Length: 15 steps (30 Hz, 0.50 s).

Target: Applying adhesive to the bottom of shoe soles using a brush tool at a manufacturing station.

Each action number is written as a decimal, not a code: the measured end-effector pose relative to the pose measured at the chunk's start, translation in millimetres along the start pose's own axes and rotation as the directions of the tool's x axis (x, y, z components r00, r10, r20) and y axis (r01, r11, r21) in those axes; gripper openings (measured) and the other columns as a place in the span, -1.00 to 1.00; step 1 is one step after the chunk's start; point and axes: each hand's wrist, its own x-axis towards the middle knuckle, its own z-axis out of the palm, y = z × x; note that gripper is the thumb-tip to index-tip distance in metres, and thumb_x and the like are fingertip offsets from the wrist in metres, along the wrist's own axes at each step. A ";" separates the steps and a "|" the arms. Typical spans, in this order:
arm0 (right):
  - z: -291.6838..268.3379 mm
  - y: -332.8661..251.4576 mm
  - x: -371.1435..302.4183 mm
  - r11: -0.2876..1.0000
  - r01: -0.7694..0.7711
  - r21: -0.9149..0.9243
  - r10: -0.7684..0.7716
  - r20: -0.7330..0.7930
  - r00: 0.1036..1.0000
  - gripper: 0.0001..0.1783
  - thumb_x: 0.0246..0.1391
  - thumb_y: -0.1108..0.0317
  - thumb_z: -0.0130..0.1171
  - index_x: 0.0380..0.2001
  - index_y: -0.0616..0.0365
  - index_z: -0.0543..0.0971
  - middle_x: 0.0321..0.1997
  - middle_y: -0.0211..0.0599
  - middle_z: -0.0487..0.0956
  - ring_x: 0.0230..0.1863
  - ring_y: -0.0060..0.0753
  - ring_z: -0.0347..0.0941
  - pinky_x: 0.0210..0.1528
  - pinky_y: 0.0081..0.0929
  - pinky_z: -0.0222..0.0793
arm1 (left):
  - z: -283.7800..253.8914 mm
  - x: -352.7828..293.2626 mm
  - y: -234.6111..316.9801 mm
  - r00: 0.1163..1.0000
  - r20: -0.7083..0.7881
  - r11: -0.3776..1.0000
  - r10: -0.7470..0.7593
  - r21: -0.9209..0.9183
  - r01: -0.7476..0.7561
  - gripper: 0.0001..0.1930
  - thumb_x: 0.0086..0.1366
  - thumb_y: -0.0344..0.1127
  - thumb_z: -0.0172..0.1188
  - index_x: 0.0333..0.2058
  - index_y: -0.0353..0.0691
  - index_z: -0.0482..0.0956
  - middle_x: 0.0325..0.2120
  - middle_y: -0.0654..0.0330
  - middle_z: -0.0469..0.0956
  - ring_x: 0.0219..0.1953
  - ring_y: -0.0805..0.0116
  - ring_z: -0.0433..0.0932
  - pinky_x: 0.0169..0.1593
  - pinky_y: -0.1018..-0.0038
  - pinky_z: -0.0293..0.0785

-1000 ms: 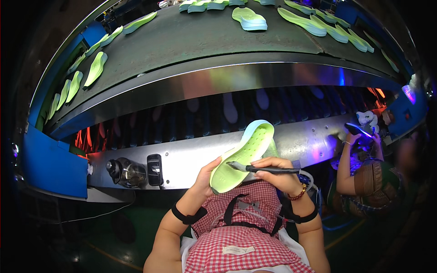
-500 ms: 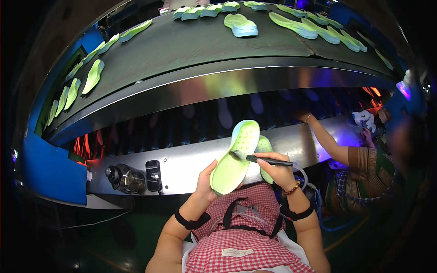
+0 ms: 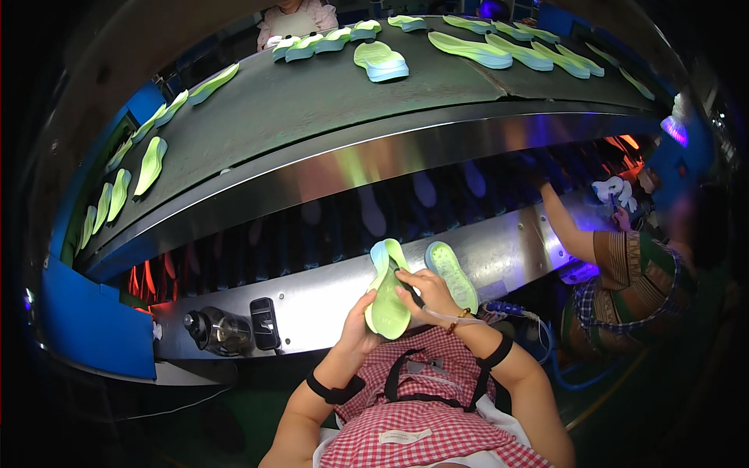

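Note:
My left hand [image 3: 359, 327] is closed on the edge of a lime-green shoe sole [image 3: 390, 310] with a pale blue side, held tilted in front of my apron. My right hand [image 3: 434, 295] grips a black-handled brush [image 3: 410, 293] and reaches over the sole. The brush's tip is at the sole's upper part, mostly hidden by my fingers. A thin clear tube runs past my right wrist. Just right of that hand, a second green sole [image 3: 452, 274] lies on the metal ledge [image 3: 499, 261], its dotted surface showing.
Above the ledge runs a dark conveyor belt [image 3: 296, 109] carrying several green soles. A dark bottle [image 3: 222, 331] and a black rectangular case [image 3: 264, 324] stand at left. At right, a co-worker's arm [image 3: 569, 226] reaches under the belt. Beyond the belt is another person [image 3: 300, 19].
The held sole has turned and tilted, now lower. My right hand has shifted left, and the brush handle has swung from pointing right to slanting down. The second sole shows more fully.

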 end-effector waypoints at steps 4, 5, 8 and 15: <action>0.6 2.0 -10.9 0.995 0.083 -0.057 -0.084 -0.007 0.996 -0.65 -0.14 0.39 0.14 -0.22 0.34 0.52 -0.22 0.05 0.52 -0.32 -0.18 0.45 -0.24 -0.40 0.38 | -7.8 4.6 -6.4 1.000 -0.011 0.999 0.023 0.038 -0.023 -0.56 0.26 -0.21 -0.12 0.06 -0.30 0.19 -0.08 0.03 0.39 -0.09 0.22 0.45 -0.05 0.34 0.44; 0.1 0.2 -13.2 0.995 0.083 -0.051 -0.082 0.005 0.997 -0.65 -0.15 0.39 0.13 -0.23 0.34 0.51 -0.21 0.07 0.51 -0.31 -0.14 0.45 -0.22 -0.38 0.39 | -11.2 6.5 -6.1 1.000 -0.012 0.999 0.024 0.036 -0.023 -0.56 0.26 -0.21 -0.12 0.06 -0.30 0.19 -0.08 0.03 0.39 -0.09 0.22 0.45 -0.05 0.34 0.44; 1.7 -14.5 -25.0 0.986 0.153 0.060 -0.156 0.048 0.987 -0.66 -0.18 0.48 0.12 -0.23 0.35 0.50 -0.20 0.08 0.51 -0.29 -0.14 0.47 -0.20 -0.41 0.40 | -25.4 12.2 1.8 1.000 -0.022 1.000 0.011 -0.028 -0.012 -0.57 0.26 -0.23 -0.11 0.05 -0.31 0.19 -0.10 0.02 0.40 -0.11 0.22 0.46 -0.06 0.36 0.45; -34.8 -31.8 -31.6 0.943 0.050 0.330 -0.130 0.227 0.965 -0.71 -0.04 0.43 0.06 -0.19 0.27 0.52 -0.20 -0.03 0.54 -0.34 -0.33 0.46 -0.23 -0.53 0.37 | -27.6 10.4 13.1 0.999 0.016 0.998 0.032 -0.060 -0.031 -0.49 0.24 -0.10 -0.19 0.07 -0.32 0.20 -0.02 -0.05 0.35 -0.06 0.09 0.44 -0.07 0.17 0.45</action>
